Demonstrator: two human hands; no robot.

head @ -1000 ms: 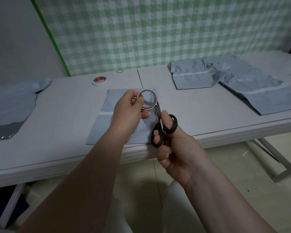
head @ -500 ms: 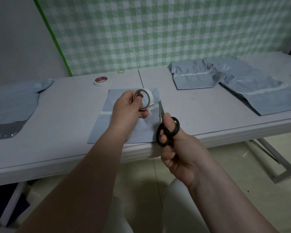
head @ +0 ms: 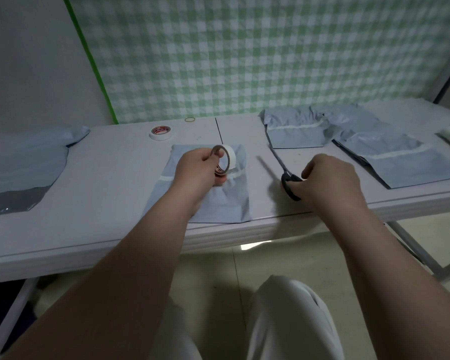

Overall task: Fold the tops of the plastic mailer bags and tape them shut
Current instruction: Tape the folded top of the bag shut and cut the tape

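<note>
A left hand [head: 198,172] holds a white roll of adhesive tape [head: 231,158] on edge above the middle of a white tabletop [head: 102,178]. Its fingers are curled round the ring and pinch the rim, with one fingertip showing through the hole. Below this hand a flat grey-blue plastic mailer bag [head: 226,201] lies with its bottom along the tabletop's near edge, a thin white strip running across it. Well apart to the right, the right hand [head: 330,178] is over the near edge and grips a pair of black-handled scissors [head: 290,178]. Its fingers are curled tight about the loops, and the blurred blades point toward the far edge; whether they are parted I cannot tell. A second white tape roll with a red-printed core [head: 162,132] lies flat toward the far edge, and a small tan rubber band [head: 190,119] lies beyond it at that edge. Two more grey-blue mailers [head: 296,133] [head: 405,165] lie on the right part of the tabletop, and a pile of others [head: 18,162] lies at its left end. A green-and-white checked cloth [head: 244,53] hangs behind.
</note>
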